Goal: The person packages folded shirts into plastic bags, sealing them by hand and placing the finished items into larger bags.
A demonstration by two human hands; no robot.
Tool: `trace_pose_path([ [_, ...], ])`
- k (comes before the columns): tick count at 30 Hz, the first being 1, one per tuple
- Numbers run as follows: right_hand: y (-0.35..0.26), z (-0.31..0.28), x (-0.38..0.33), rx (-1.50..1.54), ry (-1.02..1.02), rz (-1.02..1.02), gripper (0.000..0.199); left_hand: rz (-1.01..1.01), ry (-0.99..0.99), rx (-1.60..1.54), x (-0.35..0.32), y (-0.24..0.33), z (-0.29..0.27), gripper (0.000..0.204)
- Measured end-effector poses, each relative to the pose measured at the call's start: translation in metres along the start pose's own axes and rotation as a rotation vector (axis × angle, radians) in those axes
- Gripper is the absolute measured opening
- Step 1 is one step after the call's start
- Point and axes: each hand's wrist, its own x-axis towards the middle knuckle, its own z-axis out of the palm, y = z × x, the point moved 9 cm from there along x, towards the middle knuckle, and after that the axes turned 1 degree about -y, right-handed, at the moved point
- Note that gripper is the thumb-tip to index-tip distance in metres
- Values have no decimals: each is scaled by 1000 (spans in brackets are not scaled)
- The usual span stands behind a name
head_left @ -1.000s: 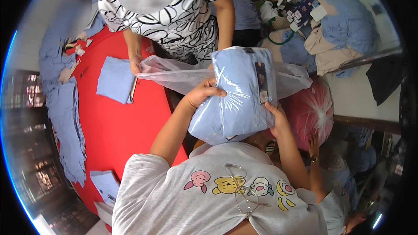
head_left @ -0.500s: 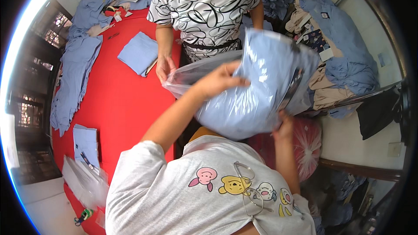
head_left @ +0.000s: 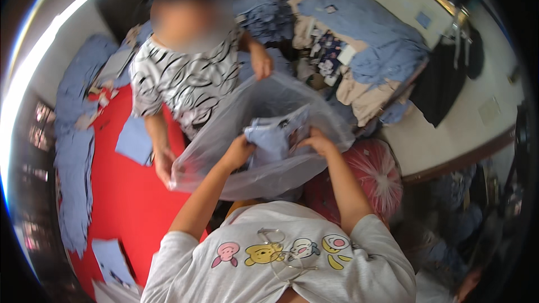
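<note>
A large clear plastic bag (head_left: 224, 182) spreads wide in front of me, its mouth pulled apart by a co-worker's two hands. Inside the mouth is a bundle of folded light-blue garments (head_left: 273, 140). My left hand (head_left: 240, 152) is closed on the bundle's left side. On its right side my right hand (head_left: 318, 142) grips it, the fingertips partly hidden. The co-worker's hands (head_left: 164, 167) hold the bag's rim at the left and at the far side. Motion blur hides the bundle's own wrapping.
A red-covered table (head_left: 126, 202) is at the left, with a folded blue garment (head_left: 135, 140) and another (head_left: 115, 261) nearer. Blue cloth lies along its far edge. A tied clear bag with red contents (head_left: 373, 174) stands right of the big bag. Behind are heaped blue and beige clothes (head_left: 370, 39).
The plastic-wrapped blue bundle went from in front of the co-worker down into the bag's mouth. The co-worker's hands now spread the bag wide. My view swung to the right.
</note>
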Motion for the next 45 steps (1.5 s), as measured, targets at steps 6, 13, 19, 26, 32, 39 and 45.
trace_pose_path([
  [6,109,-28,-61,-166,392,44,32,-496,-564,575,-59,-66,65,98],
  [13,100,29,-301,-236,494,151,19,-286,-1014,978,-160,-113,127,44],
  [19,275,73,-516,-318,599,881,28,57,-663,539,-136,9,98,24],
  [26,332,73,-556,52,547,898,29,459,-240,422,-157,297,40,13],
  [32,202,26,-438,532,573,348,32,118,110,119,-191,227,56,12],
  [39,-64,-92,-230,232,719,-266,58,25,148,422,-208,213,15,35],
  [45,-274,-213,-121,-702,1436,-463,115,134,-13,-7,-120,205,32,37],
])
